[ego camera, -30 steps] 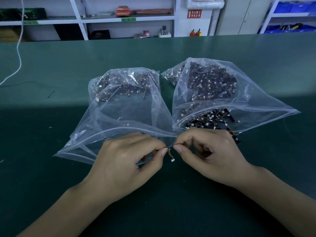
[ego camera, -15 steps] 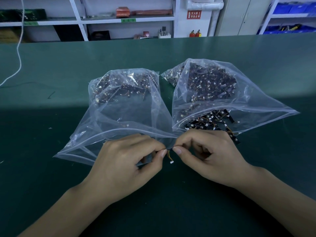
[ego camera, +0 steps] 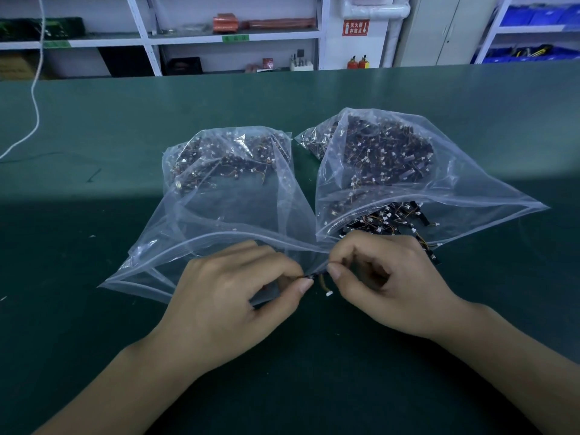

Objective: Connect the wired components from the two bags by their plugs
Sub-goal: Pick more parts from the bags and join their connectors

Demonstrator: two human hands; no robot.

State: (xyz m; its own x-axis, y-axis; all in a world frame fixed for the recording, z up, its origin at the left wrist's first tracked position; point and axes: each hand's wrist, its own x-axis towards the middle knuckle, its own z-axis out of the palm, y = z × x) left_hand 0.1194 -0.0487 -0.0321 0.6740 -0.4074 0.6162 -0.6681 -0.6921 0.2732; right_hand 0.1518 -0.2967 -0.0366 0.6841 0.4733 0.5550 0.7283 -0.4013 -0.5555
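Left hand: the left hand (ego camera: 226,296) lies near the front edge of the counter (ego camera: 94,277), in front of the left bag; its grip is narrow, thumb and forefinger pinching the left end of a small dark wired component (ego camera: 315,275).
Right hand: the right hand (ego camera: 389,277) sits just beside the left one, fingers curled; thumb and forefinger pinch the right end of the same small part, so the two grips almost touch.
Wire and plug: a short orange-brown wire (ego camera: 322,282) hangs from between the fingertips and ends in a small white plug (ego camera: 329,293), free of both hands, just over the counter.
Joint: whether two plugs are already mated between the fingertips cannot be told; the fingers hide it.
Left bag: a clear zip bag (ego camera: 219,215) lies open toward the front edge, its mouth partly under the left hand; dark wired components with white plugs are heaped at its far end.
Right bag: a second clear zip bag (ego camera: 408,189) lies just beside the first, toward the right edge, more fully packed with dark components.
Spilled pieces: a small pile of black components (ego camera: 392,219) with orange wires lies at the right bag's mouth, touching the back of the right hand's knuckles.
Counter: dark green surface; a white cable (ego camera: 34,98) runs down its far left corner.
Background: white shelving (ego camera: 157,39) behind the far edge.
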